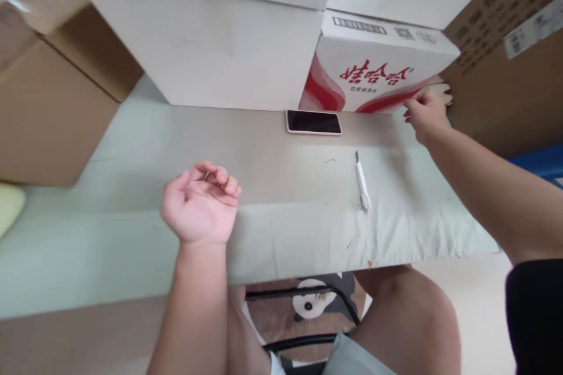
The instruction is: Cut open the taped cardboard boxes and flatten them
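My left hand [202, 205] rests palm up over the green cloth, its fingers loosely curled and apart with nothing in them. At the right, my right hand [426, 112] is at the lower right corner of a white and red carton [373, 70] with Chinese lettering. Its fingers are closed, and what they grip, if anything, is hidden. Just behind that hand shows a pale, knobbly item [441, 91] that I cannot make out. A white craft knife [362, 186] lies with its blade pointing away. Against the cartons lies a phone [314, 122] with a dark screen.
Large white boxes [229, 41] form a wall at the back. Brown cardboard boxes stand at the left [48, 111] and right [497, 94]. The green cloth [281, 234] covers the table to its front edge, with small dark bits on it.
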The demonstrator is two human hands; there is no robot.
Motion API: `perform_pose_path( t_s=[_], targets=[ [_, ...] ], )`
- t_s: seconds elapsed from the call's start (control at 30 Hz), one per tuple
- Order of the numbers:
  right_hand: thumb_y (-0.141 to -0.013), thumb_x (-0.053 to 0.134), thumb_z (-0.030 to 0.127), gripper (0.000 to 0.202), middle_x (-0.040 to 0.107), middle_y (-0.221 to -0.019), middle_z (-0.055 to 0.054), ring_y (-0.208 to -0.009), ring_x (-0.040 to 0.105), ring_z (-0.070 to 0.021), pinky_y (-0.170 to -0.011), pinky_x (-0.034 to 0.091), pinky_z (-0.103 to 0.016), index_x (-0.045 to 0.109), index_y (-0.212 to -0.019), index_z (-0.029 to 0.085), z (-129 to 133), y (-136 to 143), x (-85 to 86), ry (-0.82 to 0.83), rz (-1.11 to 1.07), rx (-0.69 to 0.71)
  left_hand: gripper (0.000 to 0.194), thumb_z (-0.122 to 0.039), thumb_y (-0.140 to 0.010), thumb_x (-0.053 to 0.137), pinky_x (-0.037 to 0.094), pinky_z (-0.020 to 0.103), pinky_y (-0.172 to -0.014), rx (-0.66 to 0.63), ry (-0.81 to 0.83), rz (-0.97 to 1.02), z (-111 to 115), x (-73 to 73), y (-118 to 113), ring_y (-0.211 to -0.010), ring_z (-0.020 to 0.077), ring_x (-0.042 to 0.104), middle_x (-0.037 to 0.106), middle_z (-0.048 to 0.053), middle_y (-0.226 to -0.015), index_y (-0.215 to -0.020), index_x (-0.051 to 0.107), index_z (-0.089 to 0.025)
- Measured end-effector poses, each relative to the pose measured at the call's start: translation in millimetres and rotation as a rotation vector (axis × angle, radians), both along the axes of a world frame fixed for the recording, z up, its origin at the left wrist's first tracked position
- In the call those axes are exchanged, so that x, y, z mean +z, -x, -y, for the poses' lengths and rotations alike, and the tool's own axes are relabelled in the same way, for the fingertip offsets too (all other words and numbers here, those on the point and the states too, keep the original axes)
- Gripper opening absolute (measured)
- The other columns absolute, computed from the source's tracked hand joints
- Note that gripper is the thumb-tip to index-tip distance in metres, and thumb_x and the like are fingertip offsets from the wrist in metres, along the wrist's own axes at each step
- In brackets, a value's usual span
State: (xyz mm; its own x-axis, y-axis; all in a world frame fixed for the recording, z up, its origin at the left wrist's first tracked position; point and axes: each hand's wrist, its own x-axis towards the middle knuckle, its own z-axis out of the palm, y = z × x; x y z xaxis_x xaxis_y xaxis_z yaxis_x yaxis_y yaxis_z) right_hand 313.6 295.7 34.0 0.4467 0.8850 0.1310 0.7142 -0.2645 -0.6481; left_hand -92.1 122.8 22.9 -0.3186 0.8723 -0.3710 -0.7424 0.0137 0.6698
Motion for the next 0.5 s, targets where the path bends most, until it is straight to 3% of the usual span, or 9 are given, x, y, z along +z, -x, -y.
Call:
perform_pose_path(
  t_s=[0.13, 0.3, 0.33, 0.4, 0.5],
  targets=[
    [-0.091, 0.055, 0.015, 0.029, 0.045, -0.06, 0.002, -0.056, 0.04, -0.0106, -0.06, 0.032, -0.033, 0.04, -0.068, 0.025, 25, 82, 33.3, -0.056, -0.047, 0.164, 0.023, -0.041, -0.074, 0.059, 0.042, 0.023, -0.046, 0.02, -0.064, 0.087, 16, 0.9, 25, -0.046, 0.0099, 0.047, 0.05, 0.0, -0.06, -0.067, 0.058, -0.019],
    [-0.087, 0.065, 0.021, 0.027, 0.053, -0.062, 0.0, -0.063, 0.047, -0.0123, -0.065, 0.042, -0.03, 0.053, -0.063, 0.021, 42, 222, 47.8, -0.033, -0.026, 0.553, 0.022, -0.041, -0.077, 0.057, 0.041, 0.022, -0.047, 0.083, -0.113, 0.183, 35, 0.5, 61, -0.047, 0.0089, 0.047, 0.049, -0.002, -0.06, -0.07, 0.057, -0.019],
    [-0.087, 0.065, 0.024, 0.027, 0.054, -0.062, 0.0, -0.065, 0.049, -0.0134, -0.067, 0.045, -0.03, 0.055, -0.063, 0.021, 46, 255, 47.4, -0.028, -0.01, 0.647, 0.022, -0.041, -0.077, 0.057, 0.041, 0.022, -0.047, 0.095, -0.118, 0.195, 38, 0.3, 68, -0.047, 0.0087, 0.048, 0.048, -0.003, -0.061, -0.07, 0.057, -0.02],
    [-0.09, 0.059, 0.026, 0.021, 0.061, -0.069, -0.002, -0.072, 0.056, -0.0157, -0.072, 0.051, -0.032, 0.058, -0.07, 0.022, 58, 321, 45.5, -0.061, 0.032, 0.962, 0.022, -0.041, -0.077, 0.056, 0.041, 0.022, -0.048, 0.118, -0.122, 0.215, 43, -0.3, 80, -0.047, 0.0085, 0.048, 0.047, -0.003, -0.061, -0.071, 0.055, -0.02],
    [-0.089, 0.057, 0.022, 0.011, 0.07, -0.106, -0.002, -0.096, 0.065, -0.0174, -0.085, 0.057, -0.034, 0.065, -0.096, 0.023, 85, 413, 45.1, -0.212, 0.046, 1.372, 0.019, -0.038, -0.075, 0.057, 0.041, 0.021, -0.047, 0.166, -0.135, 0.229, 48, -2.3, 94, -0.046, 0.0081, 0.047, 0.045, -0.004, -0.06, -0.07, 0.054, -0.02]
  ],
)
